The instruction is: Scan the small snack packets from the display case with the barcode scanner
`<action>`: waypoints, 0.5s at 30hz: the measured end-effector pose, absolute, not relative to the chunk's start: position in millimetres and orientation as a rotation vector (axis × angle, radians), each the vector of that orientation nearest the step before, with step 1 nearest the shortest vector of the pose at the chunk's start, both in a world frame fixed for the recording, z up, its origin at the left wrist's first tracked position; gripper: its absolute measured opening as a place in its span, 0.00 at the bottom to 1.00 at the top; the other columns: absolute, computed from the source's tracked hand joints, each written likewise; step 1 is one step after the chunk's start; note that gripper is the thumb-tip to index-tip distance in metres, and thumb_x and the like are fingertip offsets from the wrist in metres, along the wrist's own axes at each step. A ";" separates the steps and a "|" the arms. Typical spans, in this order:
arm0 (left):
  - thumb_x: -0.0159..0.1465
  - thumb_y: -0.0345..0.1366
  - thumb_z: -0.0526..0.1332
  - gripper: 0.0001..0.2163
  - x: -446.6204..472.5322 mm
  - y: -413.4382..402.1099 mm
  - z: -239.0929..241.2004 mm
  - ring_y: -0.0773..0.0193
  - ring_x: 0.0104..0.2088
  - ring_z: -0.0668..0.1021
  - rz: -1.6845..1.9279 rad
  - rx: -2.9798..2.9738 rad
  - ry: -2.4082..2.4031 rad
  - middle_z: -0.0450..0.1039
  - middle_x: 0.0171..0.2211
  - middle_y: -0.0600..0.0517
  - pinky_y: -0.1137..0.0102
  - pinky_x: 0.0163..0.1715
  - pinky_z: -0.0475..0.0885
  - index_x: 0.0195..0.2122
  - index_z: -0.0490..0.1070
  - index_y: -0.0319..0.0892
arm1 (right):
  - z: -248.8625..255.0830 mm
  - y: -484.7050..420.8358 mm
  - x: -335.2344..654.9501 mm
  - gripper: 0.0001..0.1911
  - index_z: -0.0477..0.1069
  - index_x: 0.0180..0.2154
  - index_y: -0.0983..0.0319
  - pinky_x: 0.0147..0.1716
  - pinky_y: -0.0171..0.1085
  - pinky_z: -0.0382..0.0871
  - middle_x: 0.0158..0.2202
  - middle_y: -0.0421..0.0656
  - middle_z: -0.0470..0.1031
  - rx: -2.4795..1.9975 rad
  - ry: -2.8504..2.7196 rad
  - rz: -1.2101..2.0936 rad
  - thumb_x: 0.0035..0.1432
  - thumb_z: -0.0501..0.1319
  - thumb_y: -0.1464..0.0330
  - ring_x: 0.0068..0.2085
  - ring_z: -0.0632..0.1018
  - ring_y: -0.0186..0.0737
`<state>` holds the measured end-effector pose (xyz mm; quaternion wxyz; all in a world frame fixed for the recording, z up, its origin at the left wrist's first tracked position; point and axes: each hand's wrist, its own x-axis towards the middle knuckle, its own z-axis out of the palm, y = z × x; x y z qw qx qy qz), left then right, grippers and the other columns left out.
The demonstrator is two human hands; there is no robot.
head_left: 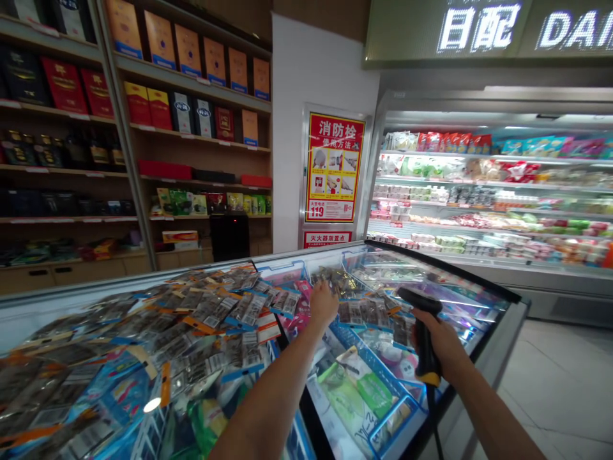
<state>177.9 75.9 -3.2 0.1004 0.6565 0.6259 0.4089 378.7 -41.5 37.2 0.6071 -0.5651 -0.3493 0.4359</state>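
My right hand [445,345] is wrapped round the grip of a black and yellow handheld barcode scanner [424,338], its cable hanging down. The scanner is above the right side of a chest freezer [502,345]. My left hand [324,301] reaches to the freezer's far side, closed, with its fingertips hidden. Just beyond it lies a clear packet with dark contents [342,281]; I cannot tell whether my fingers grip it. Many small flat packets with barcode labels [211,310] are spread over the left glass lid. More such packets [364,311] lie right of my left hand.
Blue baskets [368,358] inside the freezer hold bagged goods, including a green and white bag [357,386]. Shelves of boxes [186,51] stand behind on the left. A lit dairy cabinet [479,191] is at the back right, beside tiled floor [560,383].
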 end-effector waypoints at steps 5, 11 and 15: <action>0.56 0.31 0.54 0.15 101.7 56.7 2.4 0.49 0.50 0.68 0.878 1.952 2.390 0.67 0.47 0.37 0.60 0.45 0.62 0.45 0.67 0.37 | 44.2 -58.0 354.7 0.14 0.64 0.20 0.63 0.10 0.32 0.60 0.12 0.38 0.67 -1.281 -0.908 1.032 0.44 0.63 0.60 0.12 0.67 0.32; 0.51 0.37 0.60 0.18 86.8 42.3 0.1 0.49 0.45 0.72 0.719 1.855 2.324 0.71 0.42 0.38 0.61 0.42 0.63 0.43 0.67 0.36 | 47.0 -80.3 324.5 0.15 0.65 0.24 0.63 0.09 0.31 0.59 0.14 0.37 0.68 -1.223 -0.888 1.136 0.41 0.64 0.59 0.13 0.68 0.33; 0.50 0.33 0.60 0.15 93.7 46.3 -2.4 0.57 0.42 0.74 1.044 1.692 2.072 0.73 0.40 0.44 0.68 0.40 0.65 0.40 0.68 0.39 | 47.1 -99.2 307.9 0.16 0.67 0.31 0.63 0.10 0.30 0.59 0.15 0.36 0.68 -1.158 -0.872 1.229 0.42 0.63 0.59 0.13 0.67 0.31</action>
